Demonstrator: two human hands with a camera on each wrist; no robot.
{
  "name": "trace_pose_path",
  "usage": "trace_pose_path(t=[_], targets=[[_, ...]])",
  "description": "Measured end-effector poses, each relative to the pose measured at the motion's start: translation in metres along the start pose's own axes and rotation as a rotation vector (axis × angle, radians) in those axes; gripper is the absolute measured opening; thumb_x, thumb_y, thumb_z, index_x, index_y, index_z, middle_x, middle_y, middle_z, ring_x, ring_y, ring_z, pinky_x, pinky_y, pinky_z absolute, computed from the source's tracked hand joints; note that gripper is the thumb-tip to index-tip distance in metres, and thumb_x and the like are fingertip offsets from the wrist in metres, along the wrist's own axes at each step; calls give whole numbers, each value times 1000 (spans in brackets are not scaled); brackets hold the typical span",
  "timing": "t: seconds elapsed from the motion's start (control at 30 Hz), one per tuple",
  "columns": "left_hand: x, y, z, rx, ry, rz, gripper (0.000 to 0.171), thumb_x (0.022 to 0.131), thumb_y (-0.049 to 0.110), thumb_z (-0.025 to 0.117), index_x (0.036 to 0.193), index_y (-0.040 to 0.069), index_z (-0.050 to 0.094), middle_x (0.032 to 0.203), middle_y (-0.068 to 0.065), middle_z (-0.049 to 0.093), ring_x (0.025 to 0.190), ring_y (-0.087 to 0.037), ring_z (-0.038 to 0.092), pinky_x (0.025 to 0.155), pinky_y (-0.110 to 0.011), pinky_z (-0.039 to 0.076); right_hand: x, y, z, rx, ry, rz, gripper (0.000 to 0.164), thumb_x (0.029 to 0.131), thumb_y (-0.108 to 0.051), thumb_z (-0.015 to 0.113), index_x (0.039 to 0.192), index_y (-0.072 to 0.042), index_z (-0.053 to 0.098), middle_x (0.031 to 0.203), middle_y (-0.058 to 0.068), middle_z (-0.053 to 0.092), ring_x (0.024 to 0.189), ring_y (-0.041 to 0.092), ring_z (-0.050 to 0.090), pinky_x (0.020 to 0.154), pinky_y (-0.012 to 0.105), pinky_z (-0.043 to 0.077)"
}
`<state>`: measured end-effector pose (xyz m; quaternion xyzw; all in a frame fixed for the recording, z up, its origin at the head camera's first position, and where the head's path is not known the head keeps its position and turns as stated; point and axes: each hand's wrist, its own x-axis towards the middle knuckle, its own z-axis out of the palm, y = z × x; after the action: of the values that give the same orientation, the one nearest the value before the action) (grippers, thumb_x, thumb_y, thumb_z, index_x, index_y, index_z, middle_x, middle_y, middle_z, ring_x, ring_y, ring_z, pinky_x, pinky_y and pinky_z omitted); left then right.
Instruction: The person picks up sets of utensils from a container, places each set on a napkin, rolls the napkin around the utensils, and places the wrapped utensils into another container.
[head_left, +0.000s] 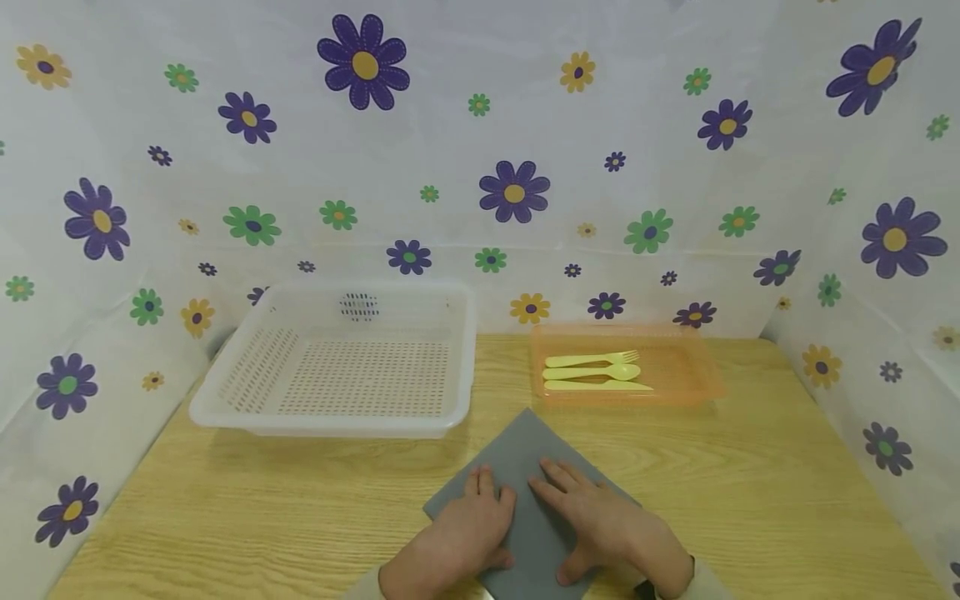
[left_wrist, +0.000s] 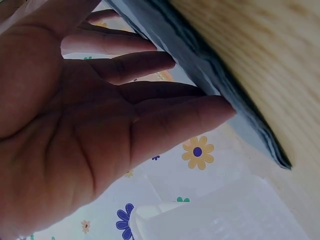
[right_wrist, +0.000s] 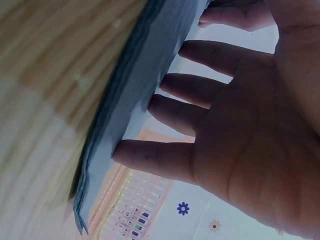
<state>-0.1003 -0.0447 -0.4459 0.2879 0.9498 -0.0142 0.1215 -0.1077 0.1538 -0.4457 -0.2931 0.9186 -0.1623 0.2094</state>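
A grey folded cloth or napkin [head_left: 536, 517] lies on the wooden table near its front edge, one corner pointing away from me. In both wrist views its edge shows several stacked layers. My left hand [head_left: 472, 525] rests on its left part, fingertips touching the top surface. On the right part, my right hand [head_left: 600, 517] rests with spread fingers. The left wrist view shows the left fingers [left_wrist: 180, 120] extended, tips against the cloth. Straight fingers of the right hand [right_wrist: 155, 155] likewise touch it in the right wrist view.
A white perforated basket [head_left: 352, 422] stands at the back left of the wooden table [head_left: 300, 500]. At the back right, an orange tray [head_left: 675, 375] holds a yellow fork [head_left: 585, 360], spoon [head_left: 592, 372] and knife [head_left: 592, 385]. A flowered sheet [head_left: 435, 142] encloses the back and sides.
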Motion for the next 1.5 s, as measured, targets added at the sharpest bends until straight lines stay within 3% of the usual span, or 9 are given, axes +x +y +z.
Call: trace_pose_path(t=[0.57, 0.9, 1.13, 1.33, 1.5], targets=[[0, 2, 1, -2, 5, -49, 78, 69, 48, 79, 123, 1, 49, 134, -33, 43, 124, -45, 43, 71, -38, 56, 2, 2, -2, 19, -13, -12, 106, 62, -43, 85, 147, -10, 31, 156, 14, 16, 141, 35, 18, 98, 65, 30], [0, 0, 0, -27, -1, -11, 75, 71, 48, 78, 123, 1, 51, 133, -34, 43, 124, -46, 44, 71, -37, 56, 1, 1, -1, 14, -47, 47, 107, 61, -47, 83, 148, -13, 31, 156, 14, 17, 141, 37, 18, 101, 62, 29], [-3, -2, -1, -46, 9, -9, 71, 70, 48, 78, 117, 1, 52, 132, -36, 43, 122, -47, 44, 71, -39, 56, 3, 1, -1, 24, -45, 24, 102, 68, -55, 76, 148, -13, 30, 156, 13, 17, 141, 38, 18, 97, 66, 30], [-3, -1, 0, -22, 17, -4, 72, 70, 49, 78, 117, 1, 52, 131, -36, 44, 122, -46, 45, 67, -38, 56, 4, 0, 1, 8, -38, 70, 98, 70, -53, 75, 148, -15, 31, 157, 11, 17, 141, 36, 17, 93, 70, 30], [-2, -1, -1, -19, 18, 10, 72, 70, 49, 78, 117, 0, 52, 131, -36, 44, 122, -47, 45, 69, -38, 56, 4, -1, 1, 7, -32, 113, 108, 67, -51, 78, 149, -8, 24, 156, 12, 17, 142, 33, 17, 94, 71, 28]])
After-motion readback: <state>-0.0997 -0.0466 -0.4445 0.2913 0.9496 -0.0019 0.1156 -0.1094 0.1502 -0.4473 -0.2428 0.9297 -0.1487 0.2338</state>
